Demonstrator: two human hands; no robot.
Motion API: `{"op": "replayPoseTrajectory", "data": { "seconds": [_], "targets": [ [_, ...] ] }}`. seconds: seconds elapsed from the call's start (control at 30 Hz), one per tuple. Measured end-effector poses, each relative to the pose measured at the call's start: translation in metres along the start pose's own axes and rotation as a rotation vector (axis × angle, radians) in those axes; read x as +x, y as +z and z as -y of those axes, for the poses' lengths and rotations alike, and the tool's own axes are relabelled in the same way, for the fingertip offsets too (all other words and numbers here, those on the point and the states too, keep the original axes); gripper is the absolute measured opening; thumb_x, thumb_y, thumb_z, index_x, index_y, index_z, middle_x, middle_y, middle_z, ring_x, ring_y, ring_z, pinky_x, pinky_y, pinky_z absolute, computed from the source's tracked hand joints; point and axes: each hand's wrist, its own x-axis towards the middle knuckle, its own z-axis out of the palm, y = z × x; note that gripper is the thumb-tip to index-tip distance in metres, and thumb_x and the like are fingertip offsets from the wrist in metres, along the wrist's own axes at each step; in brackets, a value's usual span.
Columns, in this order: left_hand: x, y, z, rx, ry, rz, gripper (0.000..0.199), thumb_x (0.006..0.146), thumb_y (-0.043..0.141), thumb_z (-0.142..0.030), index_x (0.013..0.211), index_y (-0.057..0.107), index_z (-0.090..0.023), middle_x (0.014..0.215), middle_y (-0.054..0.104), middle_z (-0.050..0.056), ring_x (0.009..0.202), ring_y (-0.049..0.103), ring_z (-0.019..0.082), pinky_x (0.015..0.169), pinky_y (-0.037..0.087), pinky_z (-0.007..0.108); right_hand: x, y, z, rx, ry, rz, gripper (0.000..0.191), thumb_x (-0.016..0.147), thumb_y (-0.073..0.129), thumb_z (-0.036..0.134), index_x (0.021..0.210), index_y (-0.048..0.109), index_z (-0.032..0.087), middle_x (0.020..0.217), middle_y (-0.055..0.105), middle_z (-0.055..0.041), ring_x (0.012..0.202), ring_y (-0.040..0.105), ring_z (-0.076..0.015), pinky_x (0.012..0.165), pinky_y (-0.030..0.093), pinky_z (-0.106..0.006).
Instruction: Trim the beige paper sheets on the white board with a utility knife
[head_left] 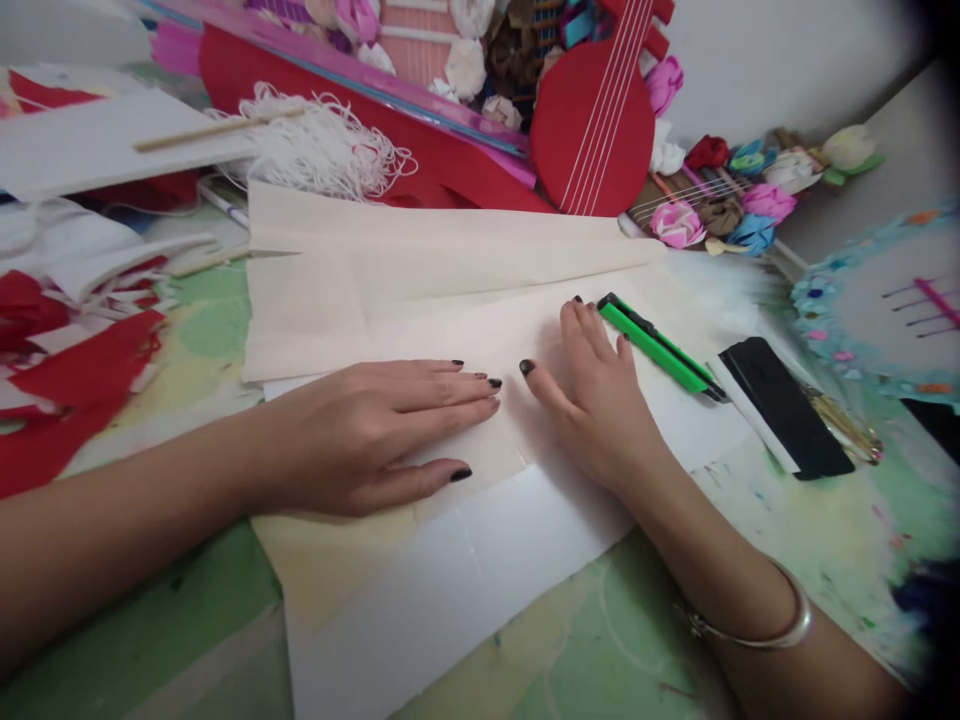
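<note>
Cream paper [442, 250] (long-creased, slit-edged) lies beneath both hands [367, 430] [604, 405].

I'm in what looks like a craft workroom: a green cutter [660, 348] lies on pale sheets [450, 245], red scraps [82, 395] litter the left edge of my stained surface [585, 640], and flower ornaments [769, 203] and white string [322, 150] crowd the far edge.

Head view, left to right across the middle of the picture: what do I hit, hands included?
Red scraps → left hand → right hand → green cutter → black strip → blue-edged white piece.
</note>
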Motion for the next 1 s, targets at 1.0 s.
{"op": "replayPoseTrajectory", "data": {
  "seconds": [1.0],
  "targets": [
    [0.0036,-0.0012,0.0065,-0.025,-0.151,0.107,0.028,0.098,0.048,-0.022,0.119,0.067,-0.020,0.122,0.069,0.003,0.123,0.059,0.018,0.116,0.034,0.035,0.0097,0.0041,0.0056,-0.104,-0.071,0.176,0.078,0.096,0.033,0.052,0.155,0.015,0.004,0.163,0.010,-0.0165,0.152,0.004,-0.0278,0.120,0.010,-0.057]
  ]
}}
